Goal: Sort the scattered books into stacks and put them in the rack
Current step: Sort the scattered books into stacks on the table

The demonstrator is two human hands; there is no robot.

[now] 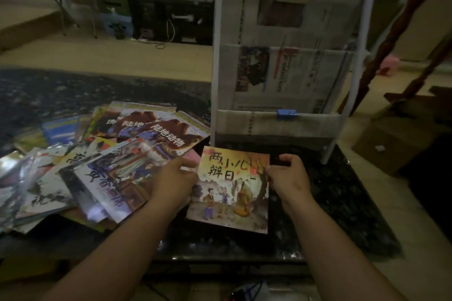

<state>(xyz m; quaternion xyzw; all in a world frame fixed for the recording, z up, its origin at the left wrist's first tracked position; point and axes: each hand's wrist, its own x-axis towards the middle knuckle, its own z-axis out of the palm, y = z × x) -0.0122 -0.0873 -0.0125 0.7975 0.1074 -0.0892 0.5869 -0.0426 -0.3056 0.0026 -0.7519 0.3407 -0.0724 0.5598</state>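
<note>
Two hands hold one picture book [232, 193] between them: the left hand [175, 178] pinches its left edge near the top, thumb on the cover, and the right hand [288, 176] grips the right edge with curled fingers. The book, with a yellow-orange cover and three drawn figures, lies about flat over the dark speckled worktop [330, 203]; whether it rests on the surface cannot be told. To the left of the left hand, and partly under it, a loose pile of books [110, 154] spreads in overlapping layers, covers up. Just beyond both hands stands the white-framed rack [288, 68], its pockets lined with newspaper, with a blue clip [287, 114] on the lowest pocket's rim beyond the right hand.
</note>
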